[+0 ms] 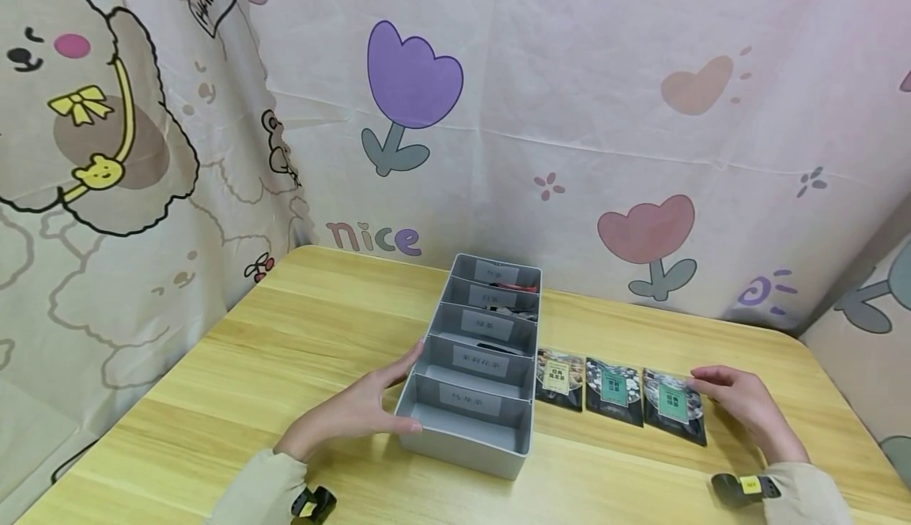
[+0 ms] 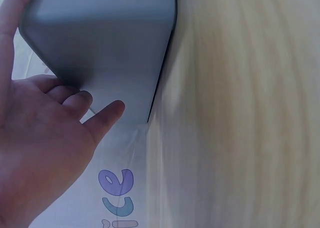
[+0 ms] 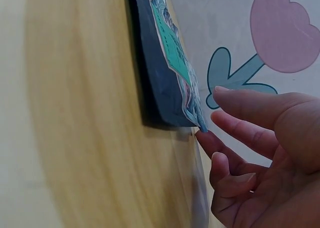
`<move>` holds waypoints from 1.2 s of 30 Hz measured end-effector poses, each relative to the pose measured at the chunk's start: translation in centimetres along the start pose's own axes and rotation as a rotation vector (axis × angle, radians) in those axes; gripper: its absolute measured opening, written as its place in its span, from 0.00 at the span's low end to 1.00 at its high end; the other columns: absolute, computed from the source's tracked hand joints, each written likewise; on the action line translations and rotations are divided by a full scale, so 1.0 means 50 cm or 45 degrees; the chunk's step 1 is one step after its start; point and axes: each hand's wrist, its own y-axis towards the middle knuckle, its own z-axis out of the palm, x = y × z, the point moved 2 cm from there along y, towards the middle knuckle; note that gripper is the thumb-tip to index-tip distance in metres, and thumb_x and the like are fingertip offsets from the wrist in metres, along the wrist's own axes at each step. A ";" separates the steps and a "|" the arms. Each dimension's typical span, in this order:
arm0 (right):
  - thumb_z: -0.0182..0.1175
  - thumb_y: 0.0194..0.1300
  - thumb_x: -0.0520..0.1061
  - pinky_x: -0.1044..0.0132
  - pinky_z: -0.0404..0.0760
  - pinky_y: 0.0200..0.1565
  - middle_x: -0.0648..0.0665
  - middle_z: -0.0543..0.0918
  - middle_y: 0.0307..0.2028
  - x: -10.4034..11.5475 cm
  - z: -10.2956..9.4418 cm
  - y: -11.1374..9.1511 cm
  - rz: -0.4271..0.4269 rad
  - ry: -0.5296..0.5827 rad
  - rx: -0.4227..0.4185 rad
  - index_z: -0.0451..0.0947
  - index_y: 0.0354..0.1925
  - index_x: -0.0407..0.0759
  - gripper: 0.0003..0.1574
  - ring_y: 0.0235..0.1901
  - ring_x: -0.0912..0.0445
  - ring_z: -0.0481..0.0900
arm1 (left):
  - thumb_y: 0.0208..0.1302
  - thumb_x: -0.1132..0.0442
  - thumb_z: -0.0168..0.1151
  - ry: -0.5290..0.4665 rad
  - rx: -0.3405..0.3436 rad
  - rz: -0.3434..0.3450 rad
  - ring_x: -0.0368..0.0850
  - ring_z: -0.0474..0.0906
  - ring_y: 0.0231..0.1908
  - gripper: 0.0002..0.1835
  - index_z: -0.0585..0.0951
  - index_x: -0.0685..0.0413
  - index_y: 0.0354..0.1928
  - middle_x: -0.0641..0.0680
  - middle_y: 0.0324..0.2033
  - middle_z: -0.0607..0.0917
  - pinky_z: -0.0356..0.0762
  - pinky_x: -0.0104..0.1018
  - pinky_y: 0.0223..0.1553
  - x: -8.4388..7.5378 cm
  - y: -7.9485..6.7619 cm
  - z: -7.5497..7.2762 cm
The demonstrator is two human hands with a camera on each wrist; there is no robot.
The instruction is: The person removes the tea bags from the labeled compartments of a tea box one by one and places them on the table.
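Your right hand (image 1: 747,402), loosely spread, grips nothing beside the rightmost flat, black-and-green plastic packet (image 1: 672,405), contact unclear; expect light, slippery handling; pinch its edge.

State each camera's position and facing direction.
Head: on the head, facing forward-down at a grey rectangular plastic box and three flat dark printed packets; left hand, right hand, beige cloth sleeves show.
Left wrist: worn there, facing the box's wall; left hand shows.
Right wrist: worn there, facing the rightmost packet; right hand shows.
Head and right wrist share that packet.
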 end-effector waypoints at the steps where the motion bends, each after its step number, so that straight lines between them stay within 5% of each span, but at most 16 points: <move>1: 0.63 0.64 0.52 0.68 0.73 0.36 0.25 0.75 0.53 0.000 0.001 0.000 0.001 0.003 0.002 0.72 0.55 0.24 0.34 0.46 0.44 0.72 | 0.52 0.46 0.72 -0.001 0.000 -0.001 0.64 0.50 0.69 0.59 0.43 0.49 0.77 0.60 0.73 0.47 0.52 0.62 0.65 0.000 0.000 0.000; 12: 0.63 0.64 0.52 0.60 0.71 0.41 0.22 0.72 0.56 0.006 0.003 -0.002 -0.014 0.008 0.001 0.71 0.56 0.24 0.35 0.53 0.35 0.69 | 0.52 0.47 0.72 -0.009 -0.002 -0.007 0.64 0.50 0.69 0.59 0.43 0.50 0.77 0.60 0.73 0.47 0.52 0.62 0.65 -0.001 -0.001 0.001; 23: 0.60 0.67 0.53 0.37 0.68 0.54 0.20 0.68 0.59 0.017 0.001 -0.007 -0.019 -0.002 0.007 0.68 0.59 0.23 0.37 0.57 0.29 0.64 | 0.52 0.46 0.72 -0.003 0.004 0.006 0.62 0.50 0.70 0.59 0.43 0.47 0.77 0.59 0.74 0.47 0.52 0.62 0.66 0.000 0.003 0.003; 32: 0.58 0.68 0.53 0.34 0.63 0.55 0.21 0.67 0.60 0.030 0.006 -0.012 -0.072 0.005 0.002 0.66 0.61 0.24 0.37 0.59 0.28 0.62 | 0.53 0.47 0.72 -0.012 0.002 0.010 0.63 0.50 0.70 0.59 0.43 0.49 0.77 0.61 0.74 0.47 0.52 0.62 0.66 0.003 0.002 0.003; 36: 0.58 0.69 0.54 0.44 0.72 0.50 0.22 0.69 0.60 0.051 0.006 -0.025 -0.110 -0.010 -0.016 0.67 0.61 0.25 0.38 0.56 0.31 0.66 | 0.52 0.47 0.73 -0.009 0.001 0.009 0.62 0.50 0.70 0.59 0.44 0.50 0.77 0.60 0.74 0.47 0.52 0.62 0.66 0.001 0.001 0.002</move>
